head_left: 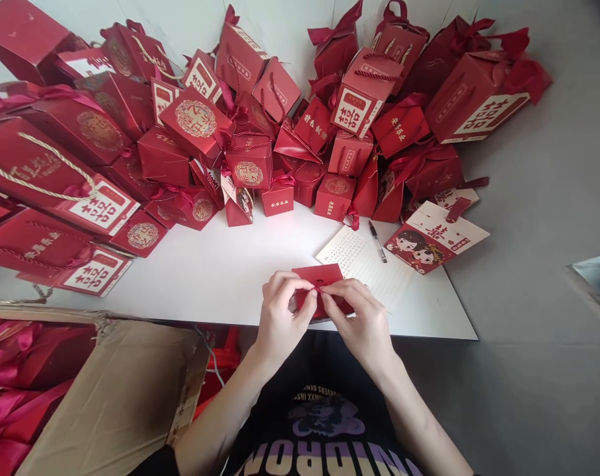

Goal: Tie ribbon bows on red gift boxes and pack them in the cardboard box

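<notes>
A small red gift box (318, 272) sits at the front edge of the white table, close to my body. My left hand (285, 305) pinches with thumb and forefinger just above it. From the other side my right hand (355, 309) pinches too, and the two sets of fingertips nearly meet. Between them shows a short bit of red ribbon (318, 289); its ends are hidden by my fingers. Both hands cover the sides of the box, and a dark round spot shows on its top.
Many red gift boxes (250, 165) with ribbons and cord handles crowd the back and left of the table (221, 264). Written paper (347, 251), a black pen (378, 241) and a white-and-red card box (431, 238) lie right. A cardboard carton (126, 370) with more boxes stands lower left.
</notes>
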`<act>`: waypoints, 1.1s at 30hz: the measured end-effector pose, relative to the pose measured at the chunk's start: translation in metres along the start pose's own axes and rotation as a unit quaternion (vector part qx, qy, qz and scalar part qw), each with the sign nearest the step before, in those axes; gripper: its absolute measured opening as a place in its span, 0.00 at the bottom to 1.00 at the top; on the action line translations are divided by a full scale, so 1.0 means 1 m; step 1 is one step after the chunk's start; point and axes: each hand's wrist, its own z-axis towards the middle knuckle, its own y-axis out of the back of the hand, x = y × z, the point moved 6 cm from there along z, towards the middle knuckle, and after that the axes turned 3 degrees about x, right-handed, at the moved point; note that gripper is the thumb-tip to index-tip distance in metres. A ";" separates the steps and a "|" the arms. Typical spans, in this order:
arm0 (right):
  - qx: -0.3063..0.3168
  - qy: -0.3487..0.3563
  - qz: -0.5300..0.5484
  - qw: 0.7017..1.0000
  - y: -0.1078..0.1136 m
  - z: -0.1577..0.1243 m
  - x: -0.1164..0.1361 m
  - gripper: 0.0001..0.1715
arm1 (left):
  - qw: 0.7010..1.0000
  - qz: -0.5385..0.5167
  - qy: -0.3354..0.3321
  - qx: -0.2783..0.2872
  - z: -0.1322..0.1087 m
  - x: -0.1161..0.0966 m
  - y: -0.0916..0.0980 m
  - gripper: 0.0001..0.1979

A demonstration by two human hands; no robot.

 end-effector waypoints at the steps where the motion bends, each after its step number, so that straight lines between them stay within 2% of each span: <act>1: 0.000 0.003 -0.003 1.000 0.000 0.000 0.000 0.05 | 1.000 -0.003 0.010 0.006 0.000 0.001 0.000 0.03; 5: -0.004 0.005 -0.009 1.000 0.000 0.000 0.000 0.05 | 0.998 -0.028 0.052 0.025 0.000 0.006 -0.002 0.05; 9: -0.005 0.008 -0.010 1.000 0.001 0.000 0.001 0.05 | 0.997 -0.038 0.055 0.028 -0.002 0.005 -0.002 0.01; 22: -0.006 0.020 -0.026 0.999 0.000 -0.002 0.003 0.05 | 0.990 -0.089 0.101 0.042 -0.003 0.009 -0.007 0.09; 27: -0.005 0.030 -0.034 0.999 0.000 -0.003 0.003 0.06 | 0.989 -0.085 0.117 0.042 -0.003 0.009 -0.004 0.07; 33: -0.003 0.062 -0.072 0.996 -0.002 -0.003 0.007 0.06 | 0.970 -0.167 0.161 0.078 -0.003 0.014 -0.008 0.08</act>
